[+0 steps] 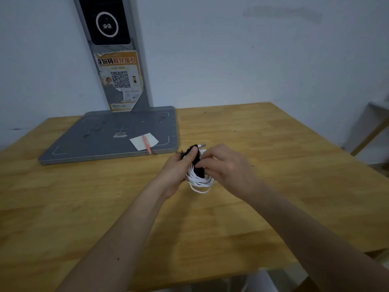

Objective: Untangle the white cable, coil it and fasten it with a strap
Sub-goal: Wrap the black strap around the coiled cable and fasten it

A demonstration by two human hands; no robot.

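Currently white cable (199,180) coiled, held above wooden table (273,186), just in front of grey scanner base (94,142), black strap (197,163) wrapped round coil, left hand (179,167) grips bundle, right hand (223,163) pinches strap, pink pen (146,144) on white paper slip (139,142) on base

Wooden table (231,218), light yellowish grain, set against a pale wall. On its far left part, flat grey base plate (101,138) of an upright stand, touching the tabletop along its whole underside. On the plate's near right corner, a white slip of paper (141,142) with a pink pen (146,143) lying across it, pen tip reaching past the plate's edge. Small dark specks scattered on the wood
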